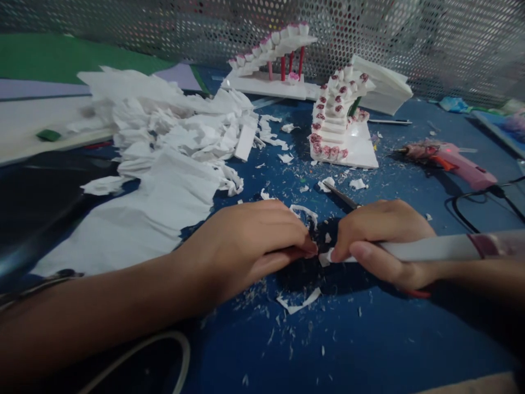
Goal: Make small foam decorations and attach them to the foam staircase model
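My left hand [254,243] lies on the blue table [369,339], its fingers pressed together at a small white scrap [326,257] between both hands. My right hand [381,241] is closed round a white tool with a pink band [451,247], its tip meeting that scrap. A thin dark blade or stick [340,196] pokes out from behind the right hand. White shavings [298,302] lie scattered just below the hands.
A heap of white paper or foam offcuts [172,148] covers the left. Two white model staircases with pink trim [338,117] [273,54] stand at the back. A pink glue gun [455,163] with its black cord [476,210] lies right. A perforated metal wall [410,33] closes the back.
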Demonstrator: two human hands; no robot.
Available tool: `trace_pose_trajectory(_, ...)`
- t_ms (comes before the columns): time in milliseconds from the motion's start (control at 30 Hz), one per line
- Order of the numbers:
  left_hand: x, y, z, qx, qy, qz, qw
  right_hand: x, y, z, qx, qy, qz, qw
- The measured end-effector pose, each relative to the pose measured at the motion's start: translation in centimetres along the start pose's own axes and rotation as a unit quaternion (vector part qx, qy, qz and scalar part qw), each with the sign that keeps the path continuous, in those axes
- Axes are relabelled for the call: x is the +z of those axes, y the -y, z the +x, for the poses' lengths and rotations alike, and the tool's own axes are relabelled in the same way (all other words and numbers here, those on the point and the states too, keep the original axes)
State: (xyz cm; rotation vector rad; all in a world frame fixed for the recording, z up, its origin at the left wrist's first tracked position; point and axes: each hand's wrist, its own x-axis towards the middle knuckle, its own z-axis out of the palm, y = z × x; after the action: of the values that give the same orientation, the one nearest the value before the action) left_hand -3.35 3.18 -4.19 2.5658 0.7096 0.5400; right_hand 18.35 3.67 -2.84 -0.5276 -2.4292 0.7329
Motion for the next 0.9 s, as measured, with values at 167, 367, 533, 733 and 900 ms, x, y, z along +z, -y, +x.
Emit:
trace_pose_trajectory(167,-0.06,-0.09,-0.03,-0.019,0.004,0.012,1.000,-0.28,-0.02,0.07,0.041,0.014,-0.060,0.997)
trace_pose_trajectory(367,0.04,0.31,-0.12,0.009,-0.001,0.014,1.000,-0.01,-0.06,0.06,0.000,0.013,-0.032,0.999)
trace_pose_trajectory(533,0.08,0.28,-0.07,-0.003,0.008,0.007,1.000,0.15,-0.13,-0.05,0.014,-0.019,-0.030,0.999)
trace_pose_trajectory(733,0.00,0.13,-0.03,-0.021,0.012,0.004,1.000,0.08,-0.12,-0.16,-0.006,-0.002,-0.066,0.998)
trace_pose_trajectory(900,0.02,0.16,0.01,-0.022,0.011,0.003,1.000,0.04,-0.10,-0.18,-0.016,0.001,-0.034,0.999)
